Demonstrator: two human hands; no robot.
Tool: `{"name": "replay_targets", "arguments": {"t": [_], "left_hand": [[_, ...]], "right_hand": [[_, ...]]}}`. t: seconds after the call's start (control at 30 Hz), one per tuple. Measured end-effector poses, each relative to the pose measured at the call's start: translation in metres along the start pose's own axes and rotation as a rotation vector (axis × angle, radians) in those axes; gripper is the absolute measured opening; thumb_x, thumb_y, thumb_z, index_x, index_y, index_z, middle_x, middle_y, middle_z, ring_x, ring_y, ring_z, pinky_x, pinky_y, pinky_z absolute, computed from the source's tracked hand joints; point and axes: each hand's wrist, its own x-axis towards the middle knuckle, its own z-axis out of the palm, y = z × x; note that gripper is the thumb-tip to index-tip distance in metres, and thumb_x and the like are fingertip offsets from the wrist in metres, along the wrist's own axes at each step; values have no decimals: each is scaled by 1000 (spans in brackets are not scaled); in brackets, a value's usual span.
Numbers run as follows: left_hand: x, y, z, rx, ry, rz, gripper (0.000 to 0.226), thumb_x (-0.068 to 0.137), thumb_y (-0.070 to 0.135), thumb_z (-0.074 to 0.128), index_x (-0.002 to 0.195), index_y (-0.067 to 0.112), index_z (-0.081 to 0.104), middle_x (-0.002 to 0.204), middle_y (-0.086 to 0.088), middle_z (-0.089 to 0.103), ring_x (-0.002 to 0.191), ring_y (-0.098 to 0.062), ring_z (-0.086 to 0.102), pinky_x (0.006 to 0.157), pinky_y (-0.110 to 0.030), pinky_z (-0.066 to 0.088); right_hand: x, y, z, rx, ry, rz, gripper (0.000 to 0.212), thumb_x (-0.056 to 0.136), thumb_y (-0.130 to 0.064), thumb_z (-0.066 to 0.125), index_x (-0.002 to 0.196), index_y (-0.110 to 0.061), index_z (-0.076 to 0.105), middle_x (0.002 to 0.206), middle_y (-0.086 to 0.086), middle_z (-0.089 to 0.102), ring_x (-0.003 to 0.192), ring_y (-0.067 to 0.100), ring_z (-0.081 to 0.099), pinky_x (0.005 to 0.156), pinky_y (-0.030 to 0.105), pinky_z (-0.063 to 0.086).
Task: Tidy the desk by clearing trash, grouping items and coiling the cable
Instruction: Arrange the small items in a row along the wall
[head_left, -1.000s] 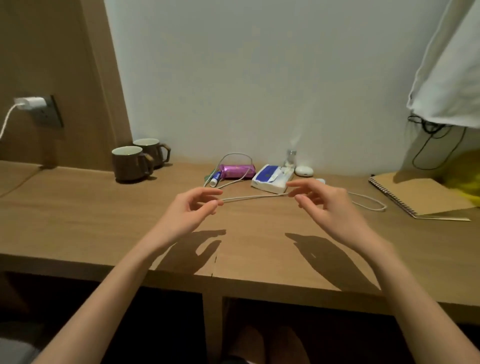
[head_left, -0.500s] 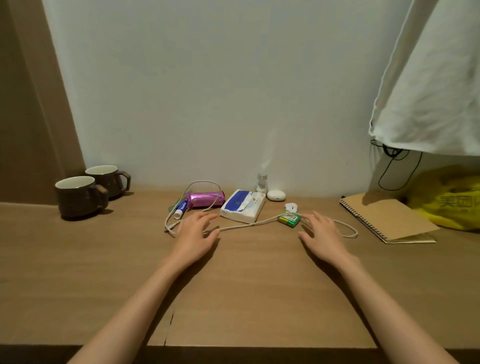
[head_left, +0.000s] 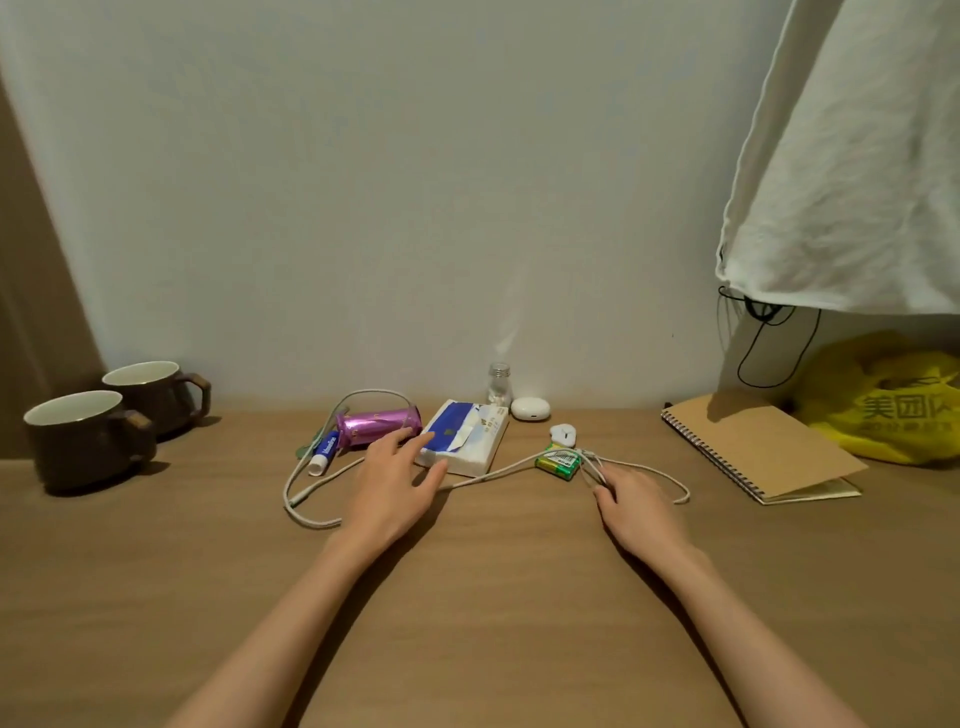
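Spread wide, the fingers (head_left: 402, 441) of the left hand (head_left: 388, 491) reached the near edge of the tissue pack (head_left: 470, 439), the right hand (head_left: 641, 512) pinched gathered strands of the white cable (head_left: 498, 472) beside the green batteries (head_left: 560, 461), and bare surface (head_left: 493, 623) lay open nearer.

Two bare forearms stretch forward from lower edge, well apart; left hand (head_left: 395, 488) palm down, low over desk, fingers straight and spread, thumb out to right; right hand (head_left: 641, 512) palm down, fingers bent under at tips; cannot tell if gripping
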Motion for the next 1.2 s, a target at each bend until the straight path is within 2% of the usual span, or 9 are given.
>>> {"name": "replay_targets", "arguments": {"t": [0.07, 0.13, 0.33, 0.5, 0.63, 0.77, 0.9, 1.03, 1.2], "left_hand": [[6, 14, 8, 86, 7, -2, 57, 87, 59, 46, 136, 31, 49, 141, 2, 44, 126, -19, 36, 102, -37, 37], [12, 27, 16, 157, -10, -24, 64, 82, 69, 41, 135, 34, 48, 140, 4, 44, 122, -20, 35, 99, -36, 35], [27, 44, 35, 240, -37, -130, 67, 78, 74, 42, 133, 35, 48, 139, 2, 42, 123, -26, 31, 99, -39, 29], [37, 41, 36, 171, -53, -150, 61, 77, 62, 52, 131, 34, 51, 136, 3, 44, 122, -26, 31, 98, -37, 29], [42, 27, 36, 121, -33, -113, 57, 79, 55, 54, 131, 33, 53, 135, 6, 48, 120, -23, 34, 99, -35, 31], [41, 14, 41, 89, 8, -54, 57, 80, 53, 54, 133, 31, 52, 135, 9, 48, 121, -18, 35, 102, -34, 33], [45, 6, 42, 8, -12, -28, 56, 80, 47, 58, 133, 29, 53, 135, 8, 48, 123, -15, 33, 103, -33, 34], [51, 1, 40, -69, -32, 2, 54, 79, 37, 62, 131, 23, 56, 133, 5, 49, 125, -13, 34, 104, -26, 29], [55, -4, 34, -124, -63, 29, 50, 78, 33, 67, 127, 22, 60, 132, 5, 52, 125, -13, 36, 104, -25, 28]], "right_hand": [[-6, -8, -3, -72, 33, 20, 20, 94, -32, 47, 90, -19, 62, 95, 5, 66, 100, 26, 57, 67, 34, 42], [-12, -17, -9, -152, 63, 45, 30, 95, -42, 44, 89, -21, 64, 92, 2, 65, 99, 24, 55, 64, 33, 39], [1, -25, -22, -126, 250, -1, 32, 96, -47, 43, 109, -24, 61, 111, -5, 61, 104, 17, 50, 82, 34, 44], [42, -43, -22, 236, 151, -110, 35, 93, -37, 53, 127, -26, 53, 129, -3, 53, 121, 18, 45, 97, 37, 42], [86, -71, -11, 321, 87, -201, 41, 91, -31, 56, 132, -31, 50, 135, 0, 49, 125, 19, 43, 102, 33, 36], [125, -93, 9, 257, 74, -246, 39, 94, -32, 52, 133, -37, 48, 137, -1, 45, 125, 17, 43, 95, 32, 42], [149, -102, 30, 185, 93, -207, 38, 94, -34, 54, 132, -35, 49, 127, 3, 45, 117, 19, 46, 86, 33, 49], [158, -106, 46, 216, 153, -188, 35, 92, -33, 57, 126, -36, 48, 120, 2, 45, 108, 18, 48, 71, 28, 44], [163, -99, 49, 307, 173, -195, 30, 94, -25, 55, 122, -31, 48, 118, 4, 48, 102, 21, 55, 74, 29, 49]]}}
